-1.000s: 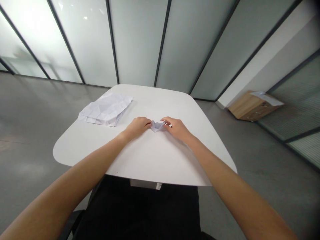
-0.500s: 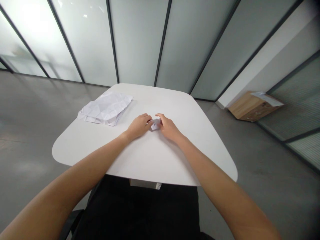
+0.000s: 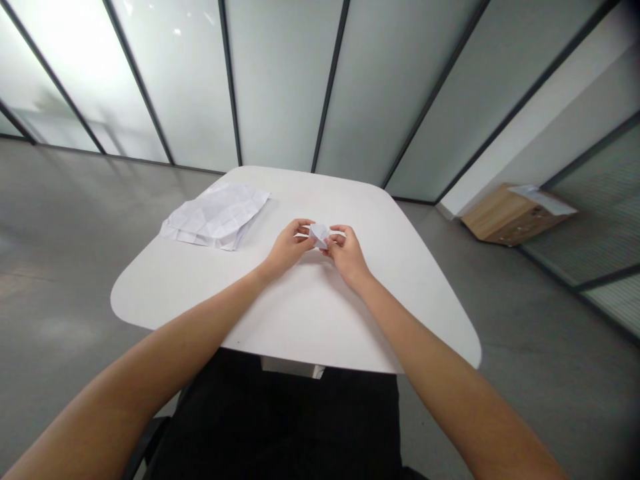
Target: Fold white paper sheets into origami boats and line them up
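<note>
A small folded piece of white paper (image 3: 319, 235) is held between my two hands, a little above the middle of the table. My left hand (image 3: 291, 243) pinches its left side, thumb low and fingers along the upper edge. On the other side, my right hand (image 3: 346, 253) grips the lower right of the paper between thumb and fingers. Some fingertips are partly hidden behind the paper. Its folds show as faint grey lines, too small to make out fully.
A stack of creased white paper sheets (image 3: 217, 213) lies at the table's back left. The white table (image 3: 310, 320) has rounded corners. Frosted glass panels (image 3: 280, 80) stand behind it. A wooden box (image 3: 515, 217) sits on the floor at right.
Both hands have risen slightly with the folded paper, which now shows more of its face. The fingers have shifted on it. The whole view has moved a little.
</note>
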{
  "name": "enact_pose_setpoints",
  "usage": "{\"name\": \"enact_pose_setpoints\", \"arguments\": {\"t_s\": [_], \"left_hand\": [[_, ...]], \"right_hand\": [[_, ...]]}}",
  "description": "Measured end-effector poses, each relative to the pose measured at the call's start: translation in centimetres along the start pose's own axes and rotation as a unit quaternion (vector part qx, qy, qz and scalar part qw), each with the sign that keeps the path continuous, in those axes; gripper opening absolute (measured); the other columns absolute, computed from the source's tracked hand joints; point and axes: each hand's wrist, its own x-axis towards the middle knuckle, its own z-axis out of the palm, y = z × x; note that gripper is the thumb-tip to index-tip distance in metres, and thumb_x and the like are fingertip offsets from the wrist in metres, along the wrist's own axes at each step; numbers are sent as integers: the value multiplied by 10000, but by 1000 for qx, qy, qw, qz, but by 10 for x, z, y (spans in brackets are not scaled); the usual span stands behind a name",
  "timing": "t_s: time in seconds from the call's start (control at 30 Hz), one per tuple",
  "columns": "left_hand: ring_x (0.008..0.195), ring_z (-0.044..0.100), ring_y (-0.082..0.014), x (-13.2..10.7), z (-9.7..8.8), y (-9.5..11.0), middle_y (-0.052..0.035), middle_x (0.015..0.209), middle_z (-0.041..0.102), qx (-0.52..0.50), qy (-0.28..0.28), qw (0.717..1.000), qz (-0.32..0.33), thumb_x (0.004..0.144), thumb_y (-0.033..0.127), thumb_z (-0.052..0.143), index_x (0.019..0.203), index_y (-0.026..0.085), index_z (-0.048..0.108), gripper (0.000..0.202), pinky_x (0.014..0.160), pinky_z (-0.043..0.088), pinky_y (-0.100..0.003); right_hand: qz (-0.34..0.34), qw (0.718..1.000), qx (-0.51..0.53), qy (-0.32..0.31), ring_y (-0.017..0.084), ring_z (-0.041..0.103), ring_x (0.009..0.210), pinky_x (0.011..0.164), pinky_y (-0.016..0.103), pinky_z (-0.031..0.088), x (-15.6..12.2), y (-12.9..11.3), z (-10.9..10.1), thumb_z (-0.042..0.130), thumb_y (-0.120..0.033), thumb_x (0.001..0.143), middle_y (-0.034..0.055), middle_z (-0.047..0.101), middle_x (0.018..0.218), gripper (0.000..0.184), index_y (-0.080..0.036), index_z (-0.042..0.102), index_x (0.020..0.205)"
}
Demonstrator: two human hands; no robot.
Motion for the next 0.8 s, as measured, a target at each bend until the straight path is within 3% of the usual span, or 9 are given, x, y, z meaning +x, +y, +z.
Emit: {"name": "enact_pose_setpoints", "arguments": {"t_s": [0.17, 0.27, 0.47, 0.57, 0.67, 0.8], "left_hand": [[874, 749, -138, 6, 1, -7, -55, 1128, 700, 33, 37, 999, -23, 872, 130, 681, 1242, 199, 615, 382, 856, 619, -295], [853, 745, -136, 8, 0, -9, -57, 1125, 714, 58, 46, 997, -24, 859, 102, 664, 1246, 200, 610, 403, 830, 624, -293], [854, 733, -143, 8, 0, -11, -73, 1127, 745, 69, 46, 997, -4, 859, 175, 736, 1158, 177, 626, 319, 784, 615, -271], [852, 725, -143, 8, 0, -11, -79, 1107, 757, 81, 31, 996, 10, 892, 240, 742, 1087, 160, 663, 225, 773, 601, -256], [841, 717, -135, 9, -1, -9, -64, 1074, 760, 121, 27, 992, 30, 943, 262, 687, 1141, 170, 697, 218, 753, 584, -235], [816, 703, -127, 8, -3, -4, -36, 1027, 758, 205, 17, 977, 56, 926, 183, 655, 1170, 185, 728, 255, 741, 573, -224]], "right_hand": [[-37, 996, -76, -1, 193, 718, 810, 804, 390, 621, -4, 2, 9, 747, -622, 852, 32, 736, 1022, 526, -267, 544, 1181], [-33, 996, -85, -12, 188, 720, 798, 809, 387, 616, -6, 2, 12, 776, -634, 825, 49, 736, 1091, 608, -265, 523, 1236], [-16, 999, -47, -14, 201, 703, 817, 838, 410, 620, -7, -4, 13, 859, -567, 749, 38, 743, 1066, 743, -278, 495, 1328], [-13, 999, -38, -34, 217, 701, 892, 870, 415, 626, -10, -9, 12, 871, -517, 758, 42, 744, 1055, 617, -254, 578, 1233], [3, 998, -24, -65, 236, 707, 979, 872, 417, 644, -13, -13, 11, 859, -493, 789, 57, 742, 1091, 501, -235, 627, 1150], [39, 993, 48, -102, 239, 728, 1018, 864, 420, 665, -16, -18, 8, 904, -435, 755, 44, 740, 1155, 649, -260, 583, 1292]]}}
